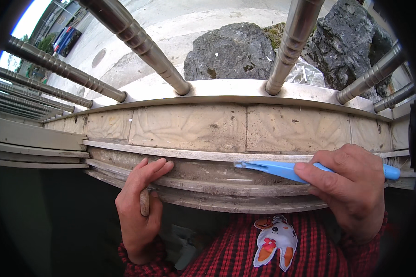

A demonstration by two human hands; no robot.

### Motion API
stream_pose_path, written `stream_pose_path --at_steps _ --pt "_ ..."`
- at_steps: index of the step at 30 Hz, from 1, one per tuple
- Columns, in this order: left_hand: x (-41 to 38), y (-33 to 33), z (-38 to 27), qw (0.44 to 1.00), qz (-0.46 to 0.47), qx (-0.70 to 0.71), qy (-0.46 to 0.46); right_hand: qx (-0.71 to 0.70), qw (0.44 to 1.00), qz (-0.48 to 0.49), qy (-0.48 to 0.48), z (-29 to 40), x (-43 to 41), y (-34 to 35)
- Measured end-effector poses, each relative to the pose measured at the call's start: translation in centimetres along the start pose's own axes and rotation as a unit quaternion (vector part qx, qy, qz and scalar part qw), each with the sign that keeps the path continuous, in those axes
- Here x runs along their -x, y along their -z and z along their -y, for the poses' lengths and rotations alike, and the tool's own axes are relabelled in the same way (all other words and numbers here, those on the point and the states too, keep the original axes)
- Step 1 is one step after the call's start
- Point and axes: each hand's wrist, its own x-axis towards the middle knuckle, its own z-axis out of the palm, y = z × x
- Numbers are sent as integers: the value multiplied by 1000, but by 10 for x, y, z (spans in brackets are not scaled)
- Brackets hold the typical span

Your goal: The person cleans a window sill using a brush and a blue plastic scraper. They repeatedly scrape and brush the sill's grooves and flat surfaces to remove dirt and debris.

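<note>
My right hand [350,187] grips a light-blue plastic gap-cleaning brush [280,169]. Its narrow tip points left, over a dirty channel of the sliding-window track [201,173]. Pale bristles show beyond my knuckles, near the tool's right end. My left hand [138,211] is at the left part of the track, fingertips over the upper channel. Between its thumb and fingers sits a small, rounded beige piece [144,202], possibly a wooden handle end; the rest of it is hidden. Dust and grit lie along the grooves of the track.
Beyond the track runs a tiled sill [190,126], then a metal base rail [225,88] with steel bars [152,52]. Outside are large grey rocks [228,52], clear plastic sheeting [306,72] and a parked vehicle [66,41]. A window frame [34,136] stands at left.
</note>
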Motion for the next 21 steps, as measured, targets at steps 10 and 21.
stream_pose_path --at_steps 10,21 --pt "-10 -17 3 997 -40 58 -27 -38 989 114 -85 -12 9 28" --pt "-6 -19 5 997 -52 48 -2 -6 978 177 -112 -43 38 91"
